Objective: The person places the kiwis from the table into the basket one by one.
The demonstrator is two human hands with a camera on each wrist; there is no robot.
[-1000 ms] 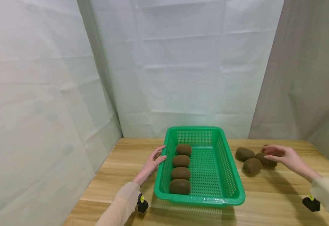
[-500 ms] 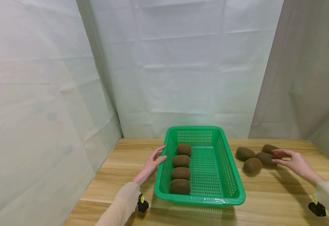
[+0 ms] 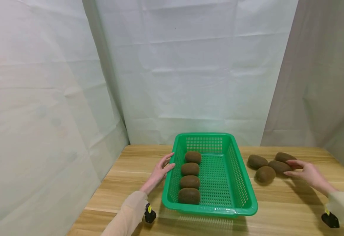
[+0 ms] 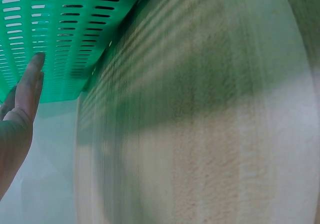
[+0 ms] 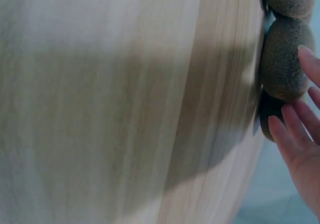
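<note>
Inside a green plastic basket (image 3: 172,193), several brown kiwis (image 3: 190,169) lie in a column along the left side. My left hand (image 3: 160,169) touches the basket's left rim; in the left wrist view its extended fingers (image 4: 29,86) lie near the slotted outer wall. On the right, several kiwis (image 3: 265,174) sit close together on the table. My right hand (image 3: 307,173) is at the right end of one kiwi (image 3: 279,167), its thumb and fingers spread. In the right wrist view, a fingertip overlaps that fuzzy kiwi (image 5: 286,59), and other fingers reach past its end.
The basket stands on a wood-grain table (image 3: 121,183) in front of a pale cloth backdrop (image 3: 195,82). Another cloth hangs at the left (image 3: 42,114), and a greyish one closes off the right side. Another kiwi (image 3: 285,157) lies behind the one at my right hand.
My right hand has drawn back to the right from above the kiwis, then lowered slightly beside one. The rear kiwi it covered is now visible. My left hand keeps its place at the basket.
</note>
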